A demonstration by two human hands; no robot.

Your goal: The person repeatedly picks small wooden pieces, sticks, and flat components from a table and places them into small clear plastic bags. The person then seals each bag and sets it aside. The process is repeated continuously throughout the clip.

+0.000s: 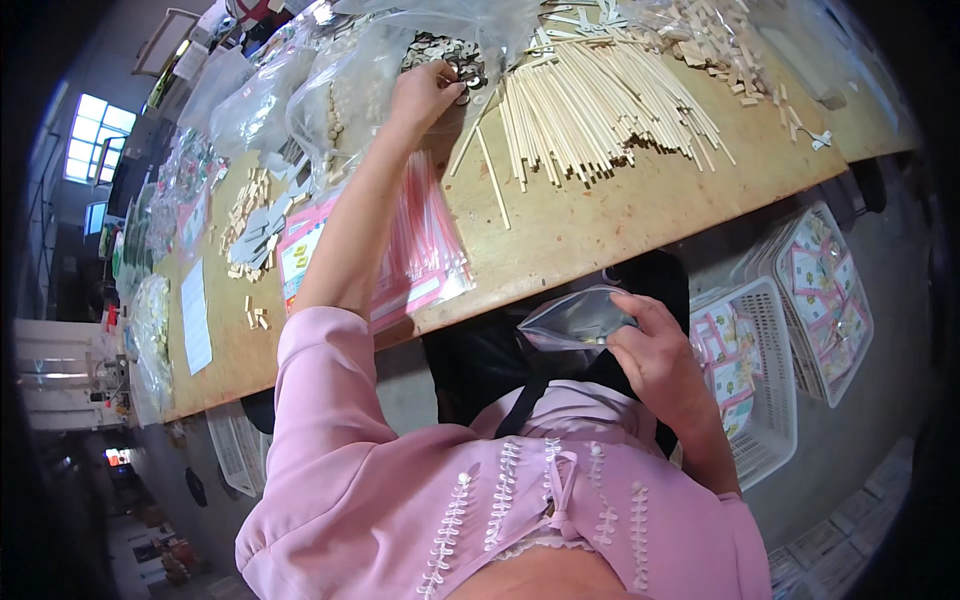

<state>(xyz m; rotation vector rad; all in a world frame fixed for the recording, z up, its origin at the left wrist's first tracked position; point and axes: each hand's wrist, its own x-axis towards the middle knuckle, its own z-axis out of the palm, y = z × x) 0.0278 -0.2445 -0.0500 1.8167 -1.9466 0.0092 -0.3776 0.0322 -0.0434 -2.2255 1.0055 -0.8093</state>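
My left hand (428,92) reaches across the table to a pile of small dark and whitish flat round pieces (472,66) at the mouth of a clear plastic bag. Its fingertips are pinched together at the pile's edge, and what lies between them is too small to make out. Lower down, in front of the table edge, my right hand (655,345) grips the rim of a plastic pouch (570,318). The pouch gapes at the top, and a small pale piece shows inside near my fingers.
Many thin wooden sticks (590,110) lie fanned beside the pile. Pink printed packets (425,250) are stacked under my left forearm. Small wooden blocks (710,45) and grey flat pieces (262,228) lie further out. White baskets (765,380) with filled packets stand below on the right.
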